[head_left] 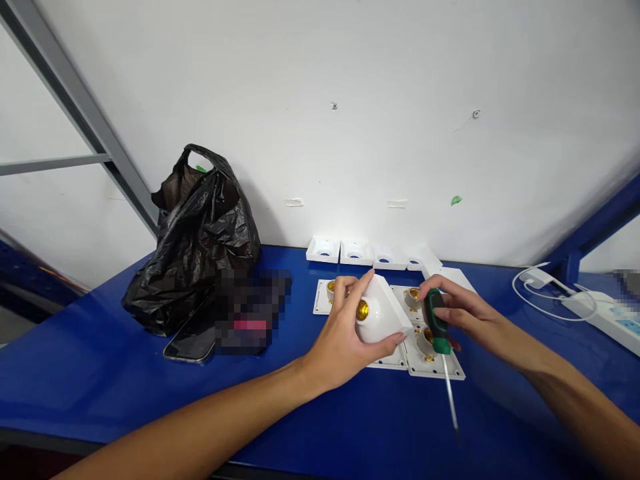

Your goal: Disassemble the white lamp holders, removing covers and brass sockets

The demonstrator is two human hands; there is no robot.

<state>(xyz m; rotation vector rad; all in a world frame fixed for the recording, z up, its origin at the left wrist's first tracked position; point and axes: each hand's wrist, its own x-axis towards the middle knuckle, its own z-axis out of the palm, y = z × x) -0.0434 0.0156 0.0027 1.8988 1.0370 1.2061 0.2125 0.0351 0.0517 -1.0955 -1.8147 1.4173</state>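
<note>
My left hand (345, 337) is closed around a white lamp-holder unit (383, 313) with a brass threaded socket, lifted just above the blue table. My right hand (463, 313) grips a screwdriver (437, 323) by its green and black handle, with the metal shaft pointing down toward me. Below both hands lie several white square lamp-holder plates (433, 363) with brass sockets, set side by side.
A row of white square covers (355, 252) lines the wall. A black plastic bag (197, 233) stands at the left with a phone (193, 340) beside it. At the right lie a white cable (547, 300) and a power strip (607, 320) on the blue table (100, 373).
</note>
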